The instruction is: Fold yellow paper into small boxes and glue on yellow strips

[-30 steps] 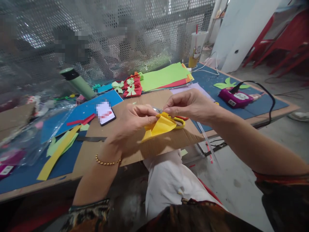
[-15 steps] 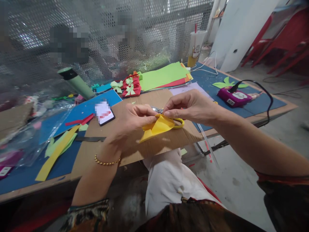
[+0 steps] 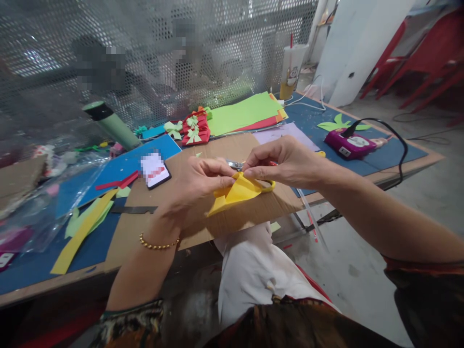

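Note:
A folded piece of yellow paper (image 3: 241, 189) hangs between my two hands above the cardboard sheet (image 3: 174, 212). My left hand (image 3: 206, 181) pinches its upper left edge between thumb and fingers. At the top, close to the left fingertips, my right hand (image 3: 279, 162) pinches the same paper. Scissors with yellow handles (image 3: 270, 186) lie on the cardboard behind the paper, their metal pivot showing between my hands and the rest partly hidden.
A phone (image 3: 155, 169) lies left of my hands, near yellow and green paper strips (image 3: 85, 227). Behind are red pieces with pale green bows (image 3: 195, 128), green paper sheets (image 3: 239, 113), a tilted green bottle (image 3: 112, 125) and a drink cup (image 3: 292, 72). A purple glue-gun-like device (image 3: 350, 144) sits right.
The view has shifted slightly. Both hands keep their pinch on the yellow paper, and its top looks a little more gathered between the fingertips.

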`<state>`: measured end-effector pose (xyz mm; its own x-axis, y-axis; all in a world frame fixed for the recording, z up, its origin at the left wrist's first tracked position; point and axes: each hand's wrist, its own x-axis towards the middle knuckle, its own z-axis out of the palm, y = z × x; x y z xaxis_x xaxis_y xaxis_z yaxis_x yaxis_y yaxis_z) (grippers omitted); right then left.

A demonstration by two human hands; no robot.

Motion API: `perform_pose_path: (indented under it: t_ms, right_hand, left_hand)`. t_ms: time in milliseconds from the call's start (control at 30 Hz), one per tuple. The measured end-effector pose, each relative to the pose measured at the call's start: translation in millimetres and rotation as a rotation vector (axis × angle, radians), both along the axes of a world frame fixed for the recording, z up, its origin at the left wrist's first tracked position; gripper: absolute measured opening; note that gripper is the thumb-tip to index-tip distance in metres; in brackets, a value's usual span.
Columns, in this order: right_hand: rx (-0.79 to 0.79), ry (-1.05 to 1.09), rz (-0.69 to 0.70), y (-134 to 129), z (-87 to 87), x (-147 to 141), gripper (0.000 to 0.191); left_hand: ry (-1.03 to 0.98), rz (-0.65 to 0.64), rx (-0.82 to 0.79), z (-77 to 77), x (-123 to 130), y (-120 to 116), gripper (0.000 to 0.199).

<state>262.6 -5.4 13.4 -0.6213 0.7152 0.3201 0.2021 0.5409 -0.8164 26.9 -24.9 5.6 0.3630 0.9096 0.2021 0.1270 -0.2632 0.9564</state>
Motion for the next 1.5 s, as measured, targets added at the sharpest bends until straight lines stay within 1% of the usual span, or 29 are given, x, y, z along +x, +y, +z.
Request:
perform_pose_path:
  t_ms: [167,333,467,600,733,933,1067,1167,1267,1500]
  right_hand:
    - [0.021,-0.030,-0.035,-5,0.3,-1,0.024]
    - [0.040,-0.040,-0.095,-12,2.2,-5,0.020]
    - [-0.002,-0.028,-0.088,-13,3.9,-6,0.021]
    - [-0.036,-0.029,-0.066,-14,5.9,-6,0.018]
    - [-0.028,-0.076,-0.111,-19,7.8,-7,0.012]
    - [0.050,-0.116,-0.176,-25,7.4,-10,0.010]
    - [0.058,-0.148,-0.190,-27,8.8,-10,0.010]
    - [0.106,-0.171,-0.194,-27,10.9,-10,0.010]
    - [0.176,-0.200,-0.215,-27,11.6,-10,0.011]
    - [0.296,-0.311,-0.311,-23,6.5,-11,0.013]
  left_hand:
    - [-0.021,-0.006,-0.002,-0.7,2,-5,0.009]
    - [-0.005,-0.009,-0.006,-1.4,2,-5,0.003]
    - [-0.018,-0.017,-0.004,-1.3,3,-6,0.002]
    - [-0.020,-0.025,0.006,-2.0,3,-6,0.006]
    - [0.013,-0.029,0.020,-2.9,2,-3,0.002]
    - [0.051,-0.052,0.036,-3.0,0,1,0.001]
    - [0.050,-0.054,0.033,-3.6,1,1,0.007]
    - [0.062,-0.034,0.042,-4.4,1,1,0.011]
    - [0.080,-0.012,0.060,-5.0,1,2,0.010]
    - [0.092,0.036,0.050,-3.9,5,0,0.011]
